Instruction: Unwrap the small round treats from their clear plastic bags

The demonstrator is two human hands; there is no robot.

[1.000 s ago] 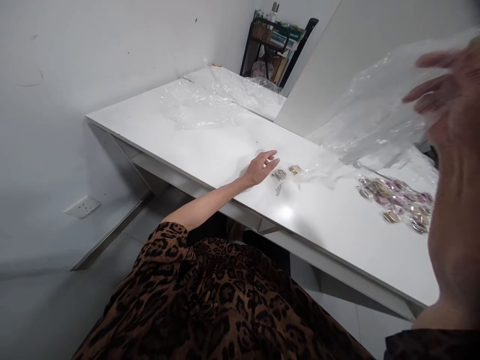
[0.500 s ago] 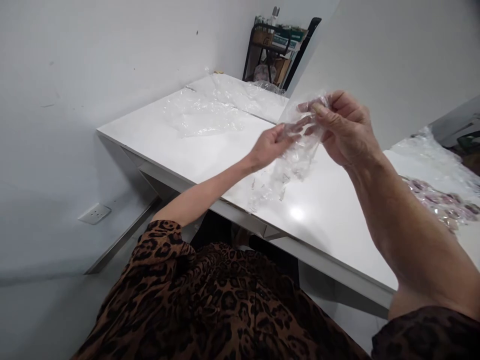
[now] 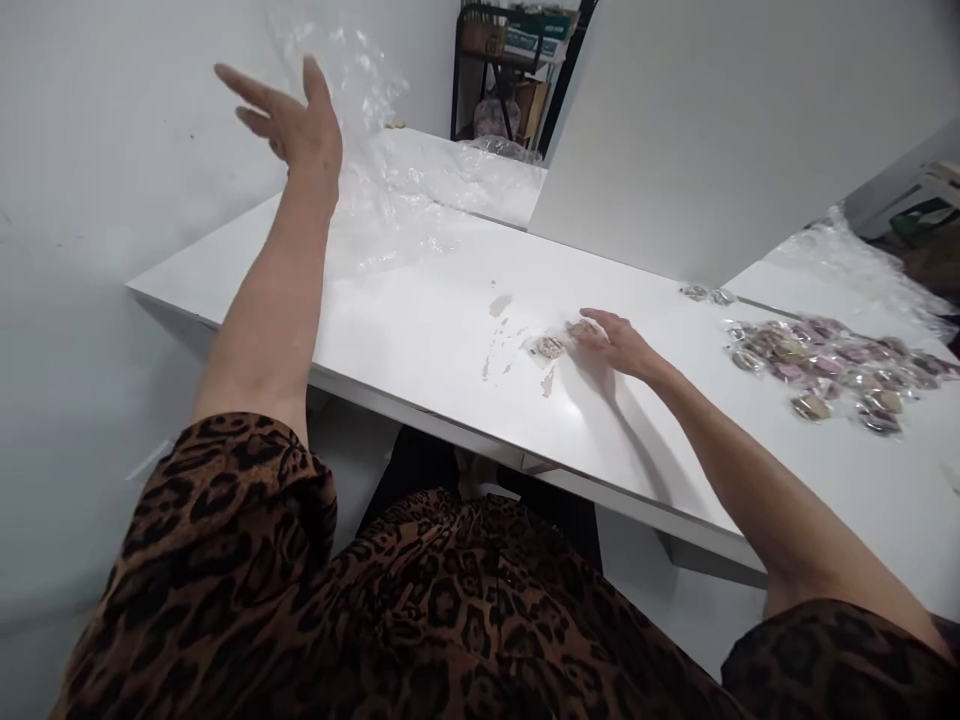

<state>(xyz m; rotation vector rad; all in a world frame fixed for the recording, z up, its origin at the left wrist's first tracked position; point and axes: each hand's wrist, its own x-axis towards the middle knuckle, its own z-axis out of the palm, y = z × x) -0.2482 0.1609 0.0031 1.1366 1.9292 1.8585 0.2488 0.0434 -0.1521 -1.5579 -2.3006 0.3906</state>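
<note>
My left hand (image 3: 304,130) is raised at the upper left with its fingers spread and nothing in its grasp. Beside and behind it, a clear plastic sheet or bag (image 3: 360,85) hangs in the air. Low over the middle of the white table, my right hand (image 3: 619,345) has its fingers stretched out. Its fingertips touch or hover at a small wrapped round piece (image 3: 583,331), beige and partly covered by the hand. Another clear-wrapped round piece (image 3: 550,347) lies just left of that one.
Many wrapped round pieces (image 3: 825,365) in pink, beige and brown lie at the table's right. Two more wrapped pieces (image 3: 707,294) sit by an upright white panel (image 3: 697,130). Crumpled clear plastic (image 3: 465,175) lies at the back, near a black shelf (image 3: 499,70).
Both hands held crumpled clear plastic together before. My left hand has let go and swung up left, the plastic beside it; my right hand has lowered to the wrapped pieces on the table.
</note>
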